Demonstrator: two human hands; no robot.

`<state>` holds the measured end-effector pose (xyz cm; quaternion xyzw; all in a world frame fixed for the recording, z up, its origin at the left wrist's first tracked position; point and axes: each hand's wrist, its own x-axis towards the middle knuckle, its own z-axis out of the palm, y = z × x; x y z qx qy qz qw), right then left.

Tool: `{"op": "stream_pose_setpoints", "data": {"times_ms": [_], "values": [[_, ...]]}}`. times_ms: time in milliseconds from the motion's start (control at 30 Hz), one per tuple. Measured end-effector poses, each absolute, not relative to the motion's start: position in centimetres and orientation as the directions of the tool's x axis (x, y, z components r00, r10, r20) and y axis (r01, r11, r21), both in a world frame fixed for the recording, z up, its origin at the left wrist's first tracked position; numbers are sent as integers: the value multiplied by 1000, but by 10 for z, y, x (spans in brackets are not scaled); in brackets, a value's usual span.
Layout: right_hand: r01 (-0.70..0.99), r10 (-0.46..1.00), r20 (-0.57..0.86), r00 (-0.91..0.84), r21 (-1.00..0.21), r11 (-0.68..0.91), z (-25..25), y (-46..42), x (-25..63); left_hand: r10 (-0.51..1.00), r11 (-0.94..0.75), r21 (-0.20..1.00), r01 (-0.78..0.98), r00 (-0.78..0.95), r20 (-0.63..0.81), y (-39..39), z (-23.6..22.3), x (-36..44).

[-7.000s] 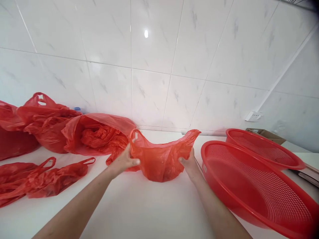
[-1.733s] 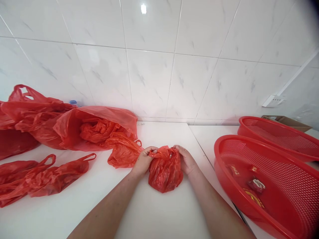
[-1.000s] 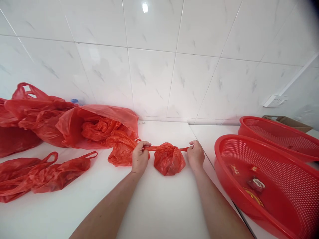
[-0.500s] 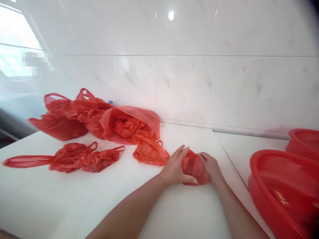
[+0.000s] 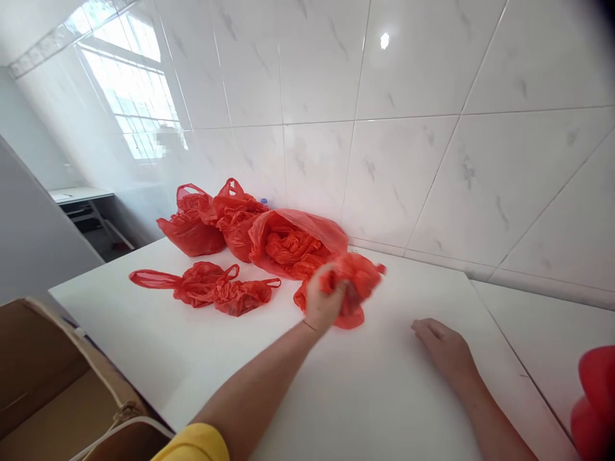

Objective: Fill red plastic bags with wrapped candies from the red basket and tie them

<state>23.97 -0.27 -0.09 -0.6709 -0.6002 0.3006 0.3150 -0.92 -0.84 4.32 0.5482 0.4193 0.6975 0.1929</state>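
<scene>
My left hand (image 5: 323, 301) is closed around a crumpled red plastic bag (image 5: 358, 278), held up off the white table (image 5: 384, 384). Behind it, partly covered by the hand, another red bag lies against the mouth of a large open red bag (image 5: 327, 232) stuffed with crumpled red plastic. To the right, apart from the bag, my right hand (image 5: 446, 351) is low over the table with its fingers curled in and nothing visible in them. Left of my left hand lie small bunched red bags (image 5: 243, 296) with looped handles.
Full red bags (image 5: 192, 234) stand by the tiled wall, a blue cap (image 5: 264, 202) behind them. An open cardboard box (image 5: 52, 378) is beside the table at the lower left. Red plastic baskets (image 5: 598, 390) show at the right edge.
Both hands were on the red bag; my right hand has let go and is apart from it. My left hand has lifted the bag leftward. The view has swung left, bringing in the cardboard box.
</scene>
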Motion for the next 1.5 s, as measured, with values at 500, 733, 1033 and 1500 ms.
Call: {"op": "stream_pose_setpoints", "data": {"times_ms": [500, 733, 1033, 1500], "values": [[673, 993, 49, 106, -739, -35, -10, 0, 232, 122, 82, 711, 699, -715, 689, -10, 39, -201], [689, 993, 43, 112, -723, -47, -10, 0, 229, 366, -182, 397, 899, -313, 876, -6, 39, -152], [692, 994, 47, 98, -721, -35, -9, -1, 230, 957, -198, 573, 795, 30, 289, -4, 6, -31], [152, 996, 94, -12, -984, 95, -3, -4, 223, 931, -39, 984, -175, 351, 99, -8, 33, 25]]}}
